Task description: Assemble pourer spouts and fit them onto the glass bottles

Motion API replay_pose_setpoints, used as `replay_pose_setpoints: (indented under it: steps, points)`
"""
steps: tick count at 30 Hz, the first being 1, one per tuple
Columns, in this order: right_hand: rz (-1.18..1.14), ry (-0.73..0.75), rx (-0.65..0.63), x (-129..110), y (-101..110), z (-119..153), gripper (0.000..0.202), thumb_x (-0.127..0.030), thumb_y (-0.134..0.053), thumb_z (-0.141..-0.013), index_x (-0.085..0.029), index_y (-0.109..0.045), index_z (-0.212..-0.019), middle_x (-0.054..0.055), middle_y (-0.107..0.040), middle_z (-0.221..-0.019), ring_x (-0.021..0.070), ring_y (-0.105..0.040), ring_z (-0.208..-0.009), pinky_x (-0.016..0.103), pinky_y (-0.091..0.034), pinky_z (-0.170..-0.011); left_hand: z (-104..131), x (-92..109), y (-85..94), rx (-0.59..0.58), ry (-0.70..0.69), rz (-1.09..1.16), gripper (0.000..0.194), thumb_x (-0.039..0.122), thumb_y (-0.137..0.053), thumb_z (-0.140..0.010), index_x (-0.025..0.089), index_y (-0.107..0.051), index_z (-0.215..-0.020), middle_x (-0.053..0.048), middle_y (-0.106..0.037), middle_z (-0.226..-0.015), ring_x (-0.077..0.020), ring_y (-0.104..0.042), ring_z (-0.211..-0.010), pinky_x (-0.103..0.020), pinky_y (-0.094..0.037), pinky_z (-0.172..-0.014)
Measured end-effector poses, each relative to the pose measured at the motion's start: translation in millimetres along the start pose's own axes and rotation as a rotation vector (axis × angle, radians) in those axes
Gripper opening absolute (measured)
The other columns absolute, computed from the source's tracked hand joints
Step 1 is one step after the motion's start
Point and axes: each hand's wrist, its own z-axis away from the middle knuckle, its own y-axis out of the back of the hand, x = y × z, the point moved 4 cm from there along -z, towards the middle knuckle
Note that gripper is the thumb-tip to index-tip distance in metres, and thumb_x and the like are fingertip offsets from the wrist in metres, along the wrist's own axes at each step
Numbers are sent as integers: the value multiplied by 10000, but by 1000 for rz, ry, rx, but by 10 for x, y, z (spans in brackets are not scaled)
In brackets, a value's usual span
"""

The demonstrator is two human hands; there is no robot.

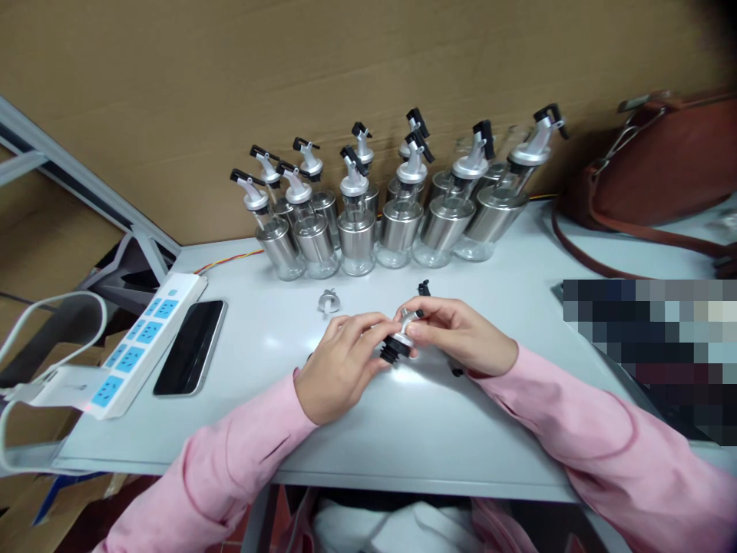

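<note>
Nearest the table's (403, 445) front edge, both pink sleeves come in from below, cut off by the frame's bottom. The left hand (339, 365) and the right hand (461, 334) meet over the middle of the table, and together they hold a pourer spout (398, 342): a silver neck with a black ribbed stopper at its lower end. The left fingers curl closed around the stopper side; the right fingers pinch the silver neck. Fingers cover much of the spout, so its tip is hard to make out.

Just behind the spout lie two loose parts, a small silver cap (328, 301) to its left and a small black piece (424, 288) just behind the right hand. A dark speck under the right wrist is too small to tell.

Left of the spout, well apart, a phone (190, 347) lies face up, and beyond it a white power strip (135, 346) hangs over the table's left edge. Right of the spout a blurred patch hides that corner. Bare tabletop lies between the hands and the front edge.

Farthest back, a row of glass-and-steel dispenser bottles (357, 230) stands against the cardboard wall (230, 92), with a brown bag (668, 169) to their right.
</note>
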Motion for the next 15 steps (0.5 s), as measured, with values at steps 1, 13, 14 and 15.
replay_pose_setpoints:
  steps: [1,13,14,15]
  points:
    - [1,0,3,-3,-2,-1,194,-302,-670,-718,-154,-585,-812,-25,-611,-635,92,-575,-535,235,-456,-587,1,-1,0,1,1,-9,292,214,-344,-929,180,-338,-1219,-109,-477,-1126,-214,-471,-1040,-362,-372,-877]
    - [-17,-12,28,14,-17,-11,213,-307,-687,-698,-160,-582,-811,-27,-630,-628,99,-611,-556,228,-490,-599,5,39,-29,38,15,-120,270,131,-330,-911,134,-343,-1181,-131,-504,-1121,-209,-480,-1032,-360,-322,-869]
    - [-15,-9,32,16,-17,-13,211,-306,-687,-698,-160,-582,-809,-28,-628,-631,99,-611,-556,228,-490,-601,4,39,-30,39,13,-128,268,126,-329,-911,129,-345,-1178,-132,-507,-1121,-207,-480,-1032,-358,-320,-869]
    - [-12,-4,35,17,-18,-16,208,-306,-685,-699,-160,-583,-807,-28,-626,-634,98,-610,-557,228,-489,-603,3,38,-30,41,12,-135,266,122,-327,-910,127,-345,-1176,-132,-508,-1121,-207,-479,-1035,-357,-318,-868]
